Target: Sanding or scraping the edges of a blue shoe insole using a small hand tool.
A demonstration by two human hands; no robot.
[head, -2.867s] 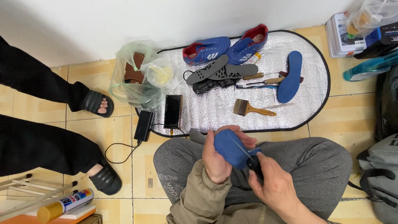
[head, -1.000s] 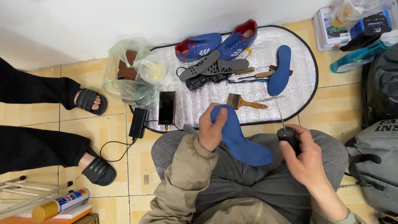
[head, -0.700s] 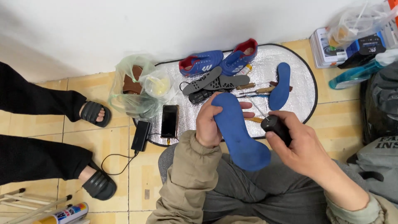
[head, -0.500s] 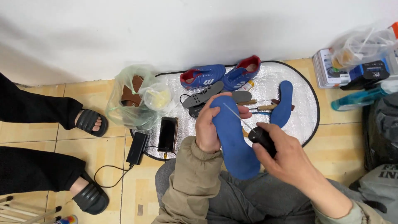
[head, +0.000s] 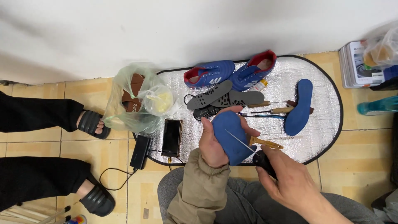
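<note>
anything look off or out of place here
Mostly the shoes: their insoles are out. One blue insole lies loose on the mat, another is in the left hand, with the right hand's awl tip on it.

A clear green plastic bag point(head: 124, 112) sits on the floor at the left end of the silver mat point(head: 323, 103). Inside it are a brown pack point(head: 133, 93) and a round clear tub point(head: 158, 100) with something pale yellow in it. A phone point(head: 171, 137) lies on the mat just right of the bag, its screen dark. A black power bank point(head: 141, 152) lies beside the phone. At the far right stands a white box point(head: 355, 65), with another clear bag point(head: 383, 46) resting against it.
</note>
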